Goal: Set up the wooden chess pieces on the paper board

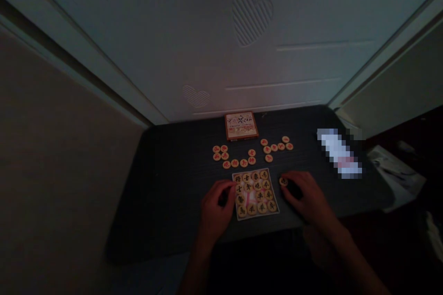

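A square, pale-rimmed tray (276, 193) holds rows of round Chinese chess pieces with dark characters, among them a piece (262, 207) in its bottom row. A gap left of its middle shows a pinkish-white bottom. My left hand (216, 205) is closed at the tray's left edge, thumb and forefinger pinched on the rim. To the right of the tray, my right hand (306, 193) grips one dark-lettered chess piece (283, 181) between thumb and fingers, at or just above the table.
Red-lettered pieces (235, 163) lie in a bent line behind the tray, with another group (274, 147) to their right. A Chinese chess box lid (241, 125) sits at the back of the dark table (166, 193). A blurred-out bright object (339, 153) lies right. A white panel with hearts (214, 46) rises behind.
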A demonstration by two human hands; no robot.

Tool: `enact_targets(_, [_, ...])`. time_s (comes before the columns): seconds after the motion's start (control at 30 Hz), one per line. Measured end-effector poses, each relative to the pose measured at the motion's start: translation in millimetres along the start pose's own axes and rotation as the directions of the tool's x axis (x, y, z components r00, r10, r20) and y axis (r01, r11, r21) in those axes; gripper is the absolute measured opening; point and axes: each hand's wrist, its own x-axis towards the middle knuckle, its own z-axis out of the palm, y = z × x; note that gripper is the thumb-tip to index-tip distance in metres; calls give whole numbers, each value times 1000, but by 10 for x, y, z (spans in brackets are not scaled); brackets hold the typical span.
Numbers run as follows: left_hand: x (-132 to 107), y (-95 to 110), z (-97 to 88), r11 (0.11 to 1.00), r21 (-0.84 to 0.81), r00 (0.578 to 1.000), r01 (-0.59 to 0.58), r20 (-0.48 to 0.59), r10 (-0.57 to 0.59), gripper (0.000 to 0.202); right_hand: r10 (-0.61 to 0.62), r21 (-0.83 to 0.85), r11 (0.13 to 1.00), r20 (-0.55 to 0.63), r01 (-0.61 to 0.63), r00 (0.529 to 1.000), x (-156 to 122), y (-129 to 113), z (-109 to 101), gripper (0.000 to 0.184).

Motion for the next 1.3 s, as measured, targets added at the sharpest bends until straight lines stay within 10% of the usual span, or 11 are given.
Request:
enact_targets(0.57, [22,37,-6,1000,9,1000,16,-15,-16,12,205,285,937,14,-201,979,-66,-211,-62,24])
enact_targets(1.3, [-3,-10,7,999,-52,1000,-2,17,3,11,12,418,907,100,-53,995,202,-873,199,19])
